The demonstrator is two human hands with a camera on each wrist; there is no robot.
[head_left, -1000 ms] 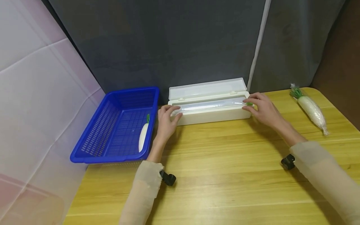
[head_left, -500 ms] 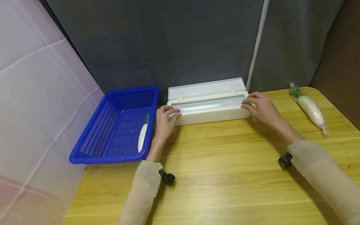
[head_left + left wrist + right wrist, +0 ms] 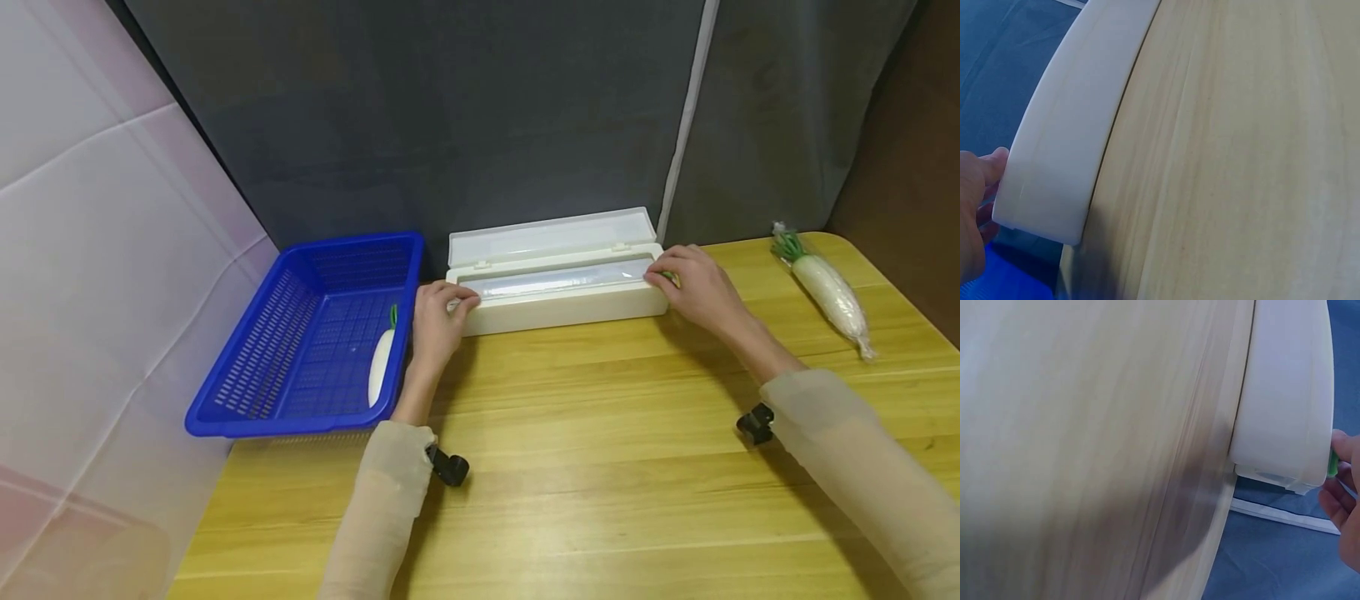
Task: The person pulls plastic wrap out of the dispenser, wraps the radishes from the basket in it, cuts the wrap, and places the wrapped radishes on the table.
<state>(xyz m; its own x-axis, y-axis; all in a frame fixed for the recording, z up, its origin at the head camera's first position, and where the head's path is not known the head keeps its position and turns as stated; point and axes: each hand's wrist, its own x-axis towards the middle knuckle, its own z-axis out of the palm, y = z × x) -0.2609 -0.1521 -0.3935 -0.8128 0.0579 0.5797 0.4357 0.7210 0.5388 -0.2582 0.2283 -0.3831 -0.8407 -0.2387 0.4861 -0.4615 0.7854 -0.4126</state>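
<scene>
L hand (image 3: 437, 321) & R hand (image 3: 702, 289) each pinch the clear film (image 3: 562, 281), 1 at each end, thumb & fingertips v. close tog. Film's in the white box (image 3: 566, 312) on the table (image 3: 570, 467), lid (image 3: 555, 237) up. Green bit (image 3: 1333, 464) by R thumb. Blue basket (image 3: 285, 427) w/ white radish (image 3: 380, 367) on L; wrapped radish (image 3: 828, 292) on R.

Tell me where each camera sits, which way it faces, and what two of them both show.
Head: worn on the head, looking forward and down over the table, white box and blue basket; left sleeve, right sleeve, left grip and right grip show.
Left wrist: worn there, facing the white box's left end; part of the left grip shows.
Right wrist: worn there, facing the white box's right end and green tab; part of the right grip shows.
Shared: both wrist views show the white box and table.
</scene>
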